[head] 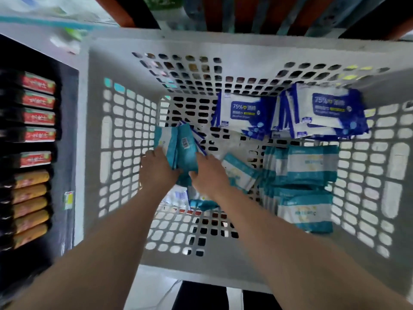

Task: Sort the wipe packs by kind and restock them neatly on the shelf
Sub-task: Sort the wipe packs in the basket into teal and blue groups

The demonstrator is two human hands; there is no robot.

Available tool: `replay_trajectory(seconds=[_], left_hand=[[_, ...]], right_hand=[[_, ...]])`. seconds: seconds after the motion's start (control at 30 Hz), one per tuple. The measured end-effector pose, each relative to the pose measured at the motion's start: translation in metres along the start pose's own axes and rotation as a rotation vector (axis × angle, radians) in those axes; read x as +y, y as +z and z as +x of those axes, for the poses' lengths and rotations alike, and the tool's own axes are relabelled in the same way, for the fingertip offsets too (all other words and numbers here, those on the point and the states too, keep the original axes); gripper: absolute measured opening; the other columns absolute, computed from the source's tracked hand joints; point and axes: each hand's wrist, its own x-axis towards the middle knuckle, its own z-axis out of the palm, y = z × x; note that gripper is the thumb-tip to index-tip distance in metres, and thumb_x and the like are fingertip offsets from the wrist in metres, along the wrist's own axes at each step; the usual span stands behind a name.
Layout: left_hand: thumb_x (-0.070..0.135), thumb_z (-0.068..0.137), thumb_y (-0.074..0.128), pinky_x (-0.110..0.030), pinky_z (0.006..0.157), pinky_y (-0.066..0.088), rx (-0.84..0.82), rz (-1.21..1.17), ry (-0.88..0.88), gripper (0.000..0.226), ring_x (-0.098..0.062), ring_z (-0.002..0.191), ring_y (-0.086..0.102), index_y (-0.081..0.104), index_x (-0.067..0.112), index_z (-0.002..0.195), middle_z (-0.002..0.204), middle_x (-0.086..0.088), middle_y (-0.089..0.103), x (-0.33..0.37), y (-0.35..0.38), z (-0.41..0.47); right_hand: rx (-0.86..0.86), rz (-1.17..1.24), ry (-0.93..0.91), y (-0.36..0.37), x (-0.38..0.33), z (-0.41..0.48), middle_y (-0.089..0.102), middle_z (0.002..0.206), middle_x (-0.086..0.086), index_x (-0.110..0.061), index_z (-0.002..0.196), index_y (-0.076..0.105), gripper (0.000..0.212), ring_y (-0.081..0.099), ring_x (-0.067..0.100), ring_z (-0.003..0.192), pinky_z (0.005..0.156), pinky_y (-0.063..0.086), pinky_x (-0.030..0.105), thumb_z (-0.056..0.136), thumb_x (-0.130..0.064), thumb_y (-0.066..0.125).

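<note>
I look down into a white perforated plastic basket (125, 135). My left hand (157, 168) and my right hand (209, 173) both grip a bunch of teal wipe packs (178, 145) held upright near the basket's left middle. Dark blue and white 75% alcohol wipe packs (243, 115) lean against the far wall, with a second group (328, 113) at the far right. Rows of teal and white wipe packs (306, 164) stand at the right, and more of them (306, 213) sit nearer me. One teal pack (240, 173) lies loose beside my right hand.
At the left a dark shelf holds rows of red boxes (38, 101) and orange packets (31, 198). Blurred shelves with goods (201, 14) stand beyond the basket. A few packs (178, 195) lie on the basket floor under my wrists.
</note>
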Motion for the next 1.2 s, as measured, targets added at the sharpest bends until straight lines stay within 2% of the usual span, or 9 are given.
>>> replay_trajectory(seconds=[0.17, 0.37, 0.43, 0.53, 0.67, 0.73, 0.9, 1.07, 1.2], left_hand=[[0.013, 0.073, 0.073, -0.040, 0.089, 0.042, 0.036, -0.186, 0.105, 0.059, -0.037, 0.111, 0.046, 0.046, 0.007, 0.126, 0.124, -0.018, 0.041, -0.006, 0.010, -0.002], [0.041, 0.059, 0.086, -0.040, 0.093, 0.047, -0.066, -0.527, 0.068, 0.083, -0.028, 0.112, 0.049, 0.046, 0.020, 0.128, 0.123, -0.014, 0.047, -0.005, 0.006, 0.001], [0.027, 0.062, 0.087, -0.037, 0.087, 0.050, -0.083, -0.697, 0.025, 0.081, -0.022, 0.105, 0.055, 0.041, 0.015, 0.128, 0.117, -0.008, 0.053, 0.003, 0.005, -0.002], [0.001, 0.072, 0.079, -0.033, 0.082, 0.051, -0.166, -0.944, -0.084, 0.056, -0.019, 0.096, 0.062, 0.045, 0.012, 0.114, 0.104, -0.002, 0.061, 0.014, 0.003, -0.007], [0.000, 0.082, 0.069, -0.031, 0.082, 0.049, -0.216, -1.122, -0.114, 0.026, -0.019, 0.095, 0.063, 0.059, 0.015, 0.101, 0.100, 0.000, 0.066, 0.020, -0.004, -0.015], [0.000, 0.085, 0.067, -0.031, 0.084, 0.048, -0.231, -1.206, -0.110, 0.024, -0.019, 0.098, 0.063, 0.061, 0.017, 0.101, 0.098, 0.004, 0.067, 0.022, -0.009, -0.020], [-0.008, 0.088, 0.054, -0.045, 0.095, 0.050, -0.325, -1.341, -0.146, 0.032, -0.025, 0.105, 0.064, 0.062, 0.019, 0.102, 0.106, -0.002, 0.070, 0.030, -0.023, -0.032], [-0.014, 0.086, 0.049, -0.050, 0.096, 0.050, -0.372, -1.327, -0.078, 0.046, -0.026, 0.108, 0.062, 0.050, 0.013, 0.124, 0.118, -0.007, 0.065, 0.037, -0.038, -0.039], [0.015, 0.099, 0.047, -0.045, 0.089, 0.053, -0.444, -1.328, -0.003, 0.022, -0.024, 0.101, 0.065, 0.056, 0.022, 0.118, 0.108, -0.004, 0.070, 0.049, -0.051, -0.048]], right_hand=[[0.094, 0.140, 0.161, 0.008, -0.010, 0.023, 0.059, 0.113, 0.011, -0.011, 0.115, 0.055, 0.031, 0.057, 0.029, 0.102, 0.087, 0.048, 0.038, 0.093, -0.033, 0.056], [0.252, 0.436, 0.308, 0.002, -0.008, 0.021, 0.063, 0.110, 0.008, -0.011, 0.116, 0.052, 0.023, 0.060, 0.027, 0.099, 0.078, 0.045, 0.031, 0.096, -0.021, 0.051], [0.313, 0.513, 0.315, -0.002, -0.002, 0.015, 0.063, 0.108, 0.008, -0.012, 0.116, 0.051, 0.020, 0.061, 0.028, 0.098, 0.083, 0.050, 0.038, 0.096, -0.019, 0.050], [0.359, 0.616, 0.284, -0.009, 0.007, 0.002, 0.065, 0.109, 0.004, -0.018, 0.119, 0.053, 0.024, 0.062, 0.024, 0.097, 0.086, 0.052, 0.040, 0.095, -0.016, 0.051], [0.431, 0.722, 0.235, -0.023, 0.015, -0.013, 0.065, 0.099, -0.003, -0.023, 0.113, 0.054, 0.021, 0.064, 0.021, 0.092, 0.082, 0.055, 0.039, 0.094, -0.016, 0.053], [0.407, 0.758, 0.170, -0.030, 0.014, -0.021, 0.063, 0.106, -0.007, -0.029, 0.133, 0.044, 0.043, 0.064, 0.018, 0.094, 0.084, 0.056, 0.043, 0.094, -0.014, 0.051], [0.213, 0.492, -0.044, -0.061, 0.005, -0.041, 0.060, 0.114, -0.014, -0.060, 0.142, -0.003, 0.082, 0.065, 0.016, 0.083, 0.073, 0.057, 0.040, 0.094, -0.017, 0.048], [0.251, 0.314, -0.114, -0.082, 0.005, -0.047, 0.062, 0.110, -0.004, -0.056, 0.145, 0.006, 0.078, 0.063, 0.018, 0.076, 0.070, 0.058, 0.043, 0.091, -0.028, 0.055], [0.187, 0.150, -0.166, -0.081, 0.001, -0.053, 0.050, 0.111, -0.008, -0.046, 0.146, 0.025, 0.067, 0.056, 0.012, 0.097, 0.087, 0.051, 0.034, 0.088, -0.052, 0.057]])
